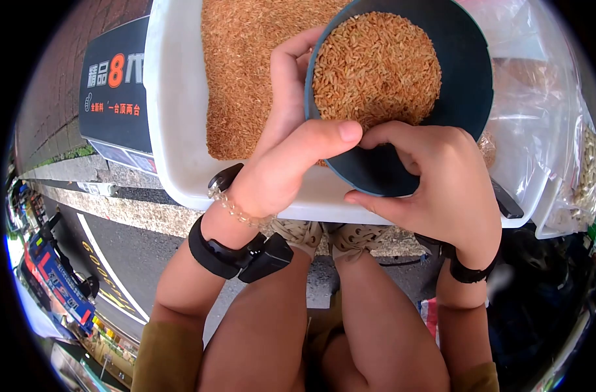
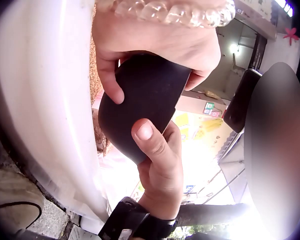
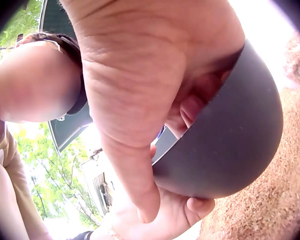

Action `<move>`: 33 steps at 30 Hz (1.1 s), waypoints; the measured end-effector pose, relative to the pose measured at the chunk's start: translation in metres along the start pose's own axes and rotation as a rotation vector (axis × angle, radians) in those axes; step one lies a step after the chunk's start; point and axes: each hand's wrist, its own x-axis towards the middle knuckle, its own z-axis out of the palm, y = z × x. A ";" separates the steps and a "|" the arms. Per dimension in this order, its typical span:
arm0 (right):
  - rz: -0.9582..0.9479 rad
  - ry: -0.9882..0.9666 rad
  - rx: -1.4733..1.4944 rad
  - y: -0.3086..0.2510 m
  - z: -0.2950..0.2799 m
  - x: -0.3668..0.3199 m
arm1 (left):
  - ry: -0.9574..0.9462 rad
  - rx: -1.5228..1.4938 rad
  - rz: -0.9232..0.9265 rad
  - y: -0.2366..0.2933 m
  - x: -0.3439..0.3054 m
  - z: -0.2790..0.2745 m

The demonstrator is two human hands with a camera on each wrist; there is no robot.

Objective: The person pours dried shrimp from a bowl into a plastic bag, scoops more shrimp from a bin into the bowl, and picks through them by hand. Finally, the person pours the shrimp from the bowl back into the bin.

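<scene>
A dark bowl [image 1: 468,85] is tilted over the white tub [image 1: 180,130], with reddish-brown rice grains [image 1: 376,59] heaped in its far left part. My left hand [image 1: 272,170] grips the bowl's left side, thumb along the near rim and fingers around the outside. On the near right, my right hand [image 1: 451,176] grips the rim, its fingers inside near the grains and its thumb against the outer wall. The bowl's smooth outside [image 3: 230,140] shows in the right wrist view, above loose grains [image 3: 270,200]. In the left wrist view the bowl [image 2: 145,100] hides most of the right fingers.
More grain [image 1: 239,85] fills the tub's left part. Clear plastic bags [image 1: 526,98] lie at the right, beside a bag of pale kernels [image 1: 588,170]. A black box with printed lettering [image 1: 115,85] stands left of the tub. My legs [image 1: 259,326] are close below it.
</scene>
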 end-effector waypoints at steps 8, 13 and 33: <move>0.028 -0.091 0.141 0.003 -0.002 0.001 | 0.001 -0.006 0.000 0.000 0.000 0.000; -0.049 -0.026 0.190 0.004 -0.001 -0.003 | -0.006 -0.008 0.002 0.000 -0.001 0.000; 0.055 0.386 1.262 0.007 -0.025 -0.030 | 0.005 -0.077 -0.042 -0.001 -0.001 -0.002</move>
